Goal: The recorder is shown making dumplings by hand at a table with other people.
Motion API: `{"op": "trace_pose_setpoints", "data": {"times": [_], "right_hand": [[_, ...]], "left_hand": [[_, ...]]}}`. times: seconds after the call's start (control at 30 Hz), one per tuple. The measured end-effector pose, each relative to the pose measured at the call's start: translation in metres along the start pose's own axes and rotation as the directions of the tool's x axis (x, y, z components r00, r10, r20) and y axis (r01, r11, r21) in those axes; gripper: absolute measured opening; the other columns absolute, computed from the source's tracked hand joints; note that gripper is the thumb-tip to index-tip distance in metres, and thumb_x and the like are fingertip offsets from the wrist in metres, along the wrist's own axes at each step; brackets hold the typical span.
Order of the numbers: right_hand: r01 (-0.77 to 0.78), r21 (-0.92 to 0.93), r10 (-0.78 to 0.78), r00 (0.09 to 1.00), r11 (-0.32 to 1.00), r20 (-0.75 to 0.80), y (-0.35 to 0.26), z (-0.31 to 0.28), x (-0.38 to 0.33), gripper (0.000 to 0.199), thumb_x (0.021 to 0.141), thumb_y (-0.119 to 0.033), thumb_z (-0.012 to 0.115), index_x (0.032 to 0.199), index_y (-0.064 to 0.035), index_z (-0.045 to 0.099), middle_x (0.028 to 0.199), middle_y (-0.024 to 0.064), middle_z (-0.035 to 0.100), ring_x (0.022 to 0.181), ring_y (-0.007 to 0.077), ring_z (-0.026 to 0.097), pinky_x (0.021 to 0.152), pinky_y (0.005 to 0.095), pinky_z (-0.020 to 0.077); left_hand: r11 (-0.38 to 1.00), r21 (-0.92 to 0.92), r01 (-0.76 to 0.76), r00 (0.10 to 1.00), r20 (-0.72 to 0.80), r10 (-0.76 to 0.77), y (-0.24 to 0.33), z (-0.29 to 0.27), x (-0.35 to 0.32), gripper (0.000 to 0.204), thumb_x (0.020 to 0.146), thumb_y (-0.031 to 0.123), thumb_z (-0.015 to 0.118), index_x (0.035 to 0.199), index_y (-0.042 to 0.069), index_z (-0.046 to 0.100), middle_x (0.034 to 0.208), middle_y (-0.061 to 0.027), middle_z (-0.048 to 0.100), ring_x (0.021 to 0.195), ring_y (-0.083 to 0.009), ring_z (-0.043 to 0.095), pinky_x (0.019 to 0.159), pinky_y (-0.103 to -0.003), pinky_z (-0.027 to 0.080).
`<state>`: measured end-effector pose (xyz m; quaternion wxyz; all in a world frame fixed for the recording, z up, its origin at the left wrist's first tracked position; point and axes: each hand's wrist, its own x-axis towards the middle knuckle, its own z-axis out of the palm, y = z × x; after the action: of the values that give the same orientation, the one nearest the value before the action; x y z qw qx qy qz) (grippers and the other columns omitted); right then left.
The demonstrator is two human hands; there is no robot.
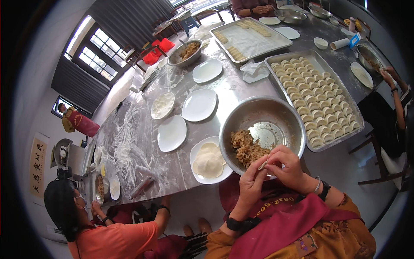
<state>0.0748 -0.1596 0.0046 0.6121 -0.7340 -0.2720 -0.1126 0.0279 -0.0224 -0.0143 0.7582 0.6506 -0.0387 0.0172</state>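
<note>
At a long flour-dusted table (142,142), a seated co-worker (99,233) works at the far left beside empty white plates (172,133) and a plate of round wrappers (208,160). Just right of it, the person's left hand (252,179) and right hand (286,166) meet over the near rim of a steel bowl (276,112) of brown filling (246,149), both grips pinched on a small dumpling (262,165) held between the fingertips. The dough looks soft, light and easily torn, likely best handled gently along its folded edge rather than its filled belly. To the right, a metal tray (302,55) carries rows of finished dumplings (317,103); another person's arm (394,93) reaches in from the right edge.
</note>
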Motion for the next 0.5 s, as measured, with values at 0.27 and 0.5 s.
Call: {"op": "trace_pose_setpoints", "data": {"times": [0.27,0.5], "right_hand": [[-0.028,0.003,0.028,0.999,1.0,0.036,-0.003,0.0,0.002,0.014,0.07,0.002,0.068,0.08,-0.0026,0.059,0.084,0.0081,0.054,0.062,0.0128,0.051,0.051,0.0233,0.042],[-0.001,-0.012,0.001,1.0,1.0,0.002,-0.004,0.006,-0.002,0.015,0.069,0.003,0.068,0.08,-0.0023,0.059,0.083,0.01,0.053,0.066,0.0187,0.054,0.055,0.0268,0.0445]], "left_hand": [[0.991,-0.128,0.026,0.998,-0.045,-0.031,0.006,0.004,0.0,0.039,0.089,0.0,0.046,0.128,0.002,0.04,0.11,-0.0091,0.057,0.093,-0.0106,0.056,0.073,-0.021,0.049],[0.996,-0.087,-0.007,0.994,-0.111,-0.003,0.003,0.0,-0.003,0.036,0.09,0.0,0.045,0.125,0.001,0.045,0.113,-0.0094,0.057,0.091,-0.0097,0.055,0.074,-0.019,0.045]]}}
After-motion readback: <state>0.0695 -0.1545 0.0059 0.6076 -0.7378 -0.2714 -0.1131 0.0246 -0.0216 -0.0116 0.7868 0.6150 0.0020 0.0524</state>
